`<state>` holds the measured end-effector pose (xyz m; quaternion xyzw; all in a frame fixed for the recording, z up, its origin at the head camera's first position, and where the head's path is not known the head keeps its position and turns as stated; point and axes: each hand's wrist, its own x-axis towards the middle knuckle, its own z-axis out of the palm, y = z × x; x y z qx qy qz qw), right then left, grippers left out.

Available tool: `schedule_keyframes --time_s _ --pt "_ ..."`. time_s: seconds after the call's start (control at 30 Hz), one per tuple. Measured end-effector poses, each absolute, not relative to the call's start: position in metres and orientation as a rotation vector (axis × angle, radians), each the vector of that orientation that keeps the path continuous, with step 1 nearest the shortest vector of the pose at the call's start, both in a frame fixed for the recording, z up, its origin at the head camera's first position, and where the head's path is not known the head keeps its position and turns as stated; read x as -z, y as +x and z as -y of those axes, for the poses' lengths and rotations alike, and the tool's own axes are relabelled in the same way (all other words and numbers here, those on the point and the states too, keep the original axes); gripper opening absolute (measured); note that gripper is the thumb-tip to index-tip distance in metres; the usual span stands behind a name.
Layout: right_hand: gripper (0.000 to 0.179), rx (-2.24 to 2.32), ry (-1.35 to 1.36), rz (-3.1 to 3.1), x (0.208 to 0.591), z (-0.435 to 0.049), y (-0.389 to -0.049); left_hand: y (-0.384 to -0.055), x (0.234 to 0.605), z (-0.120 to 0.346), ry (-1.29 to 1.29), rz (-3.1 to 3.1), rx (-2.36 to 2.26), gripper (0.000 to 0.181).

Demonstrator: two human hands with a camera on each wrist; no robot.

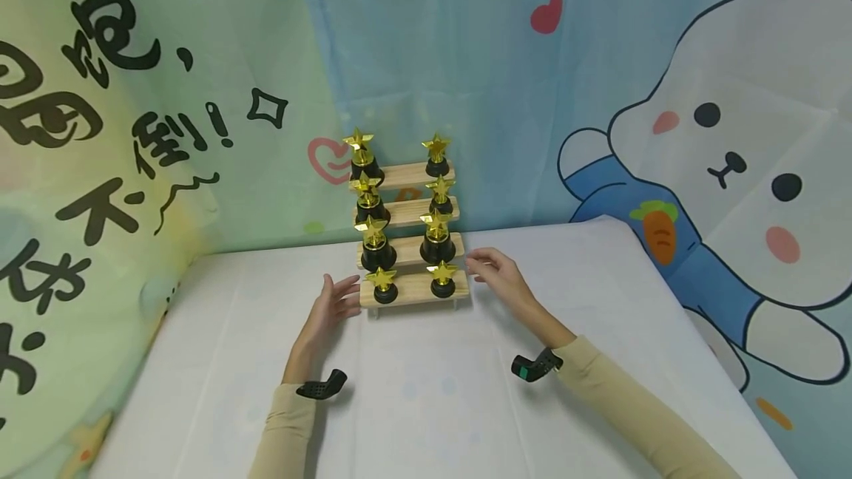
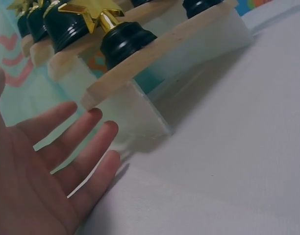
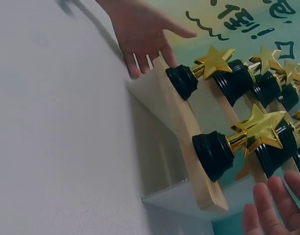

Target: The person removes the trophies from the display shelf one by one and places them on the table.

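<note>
A tiered display stand (image 1: 411, 291) with several pale wooden shelves on clear side panels stands on the white-covered table. Each shelf bears two star trophies, gold on black bases; one small trophy (image 1: 382, 285) is at the left of the lowest shelf, another (image 1: 442, 279) at its right. My left hand (image 1: 329, 307) is at the left end of that shelf, fingers spread and palm toward the stand; in the left wrist view its fingertips (image 2: 110, 128) lie right by the shelf's corner. Beside the stand's right side, my right hand (image 1: 502, 278) has loosely extended fingers (image 3: 265, 200) and grips nothing.
The white tablecloth (image 1: 413, 405) spreads in front of and around the stand. Close behind hangs a printed backdrop (image 1: 466, 80) with a cartoon bear and black lettering. Each wrist wears a black camera band (image 1: 322, 386).
</note>
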<state>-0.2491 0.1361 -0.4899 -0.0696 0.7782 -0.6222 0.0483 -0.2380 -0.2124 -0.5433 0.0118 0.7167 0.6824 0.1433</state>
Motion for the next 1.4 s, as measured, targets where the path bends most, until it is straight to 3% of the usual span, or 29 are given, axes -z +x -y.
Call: schedule_keyframes --time_s 0.37,0.9,1.4 --pt "0.04 1.77 -0.354 -2.436 0.483 -0.126 -0.246 -0.243 0.553 0.206 0.042 -2.199 -1.86 0.059" --pt "0.03 1.654 -0.454 -2.544 0.486 -0.119 -0.246 -0.24 0.567 0.205 0.021 -2.237 -1.874 0.061" --pt "0.032 1.728 -0.376 -2.495 0.491 -0.113 -0.244 -0.238 0.571 0.206 0.063 -2.27 -1.893 0.061"
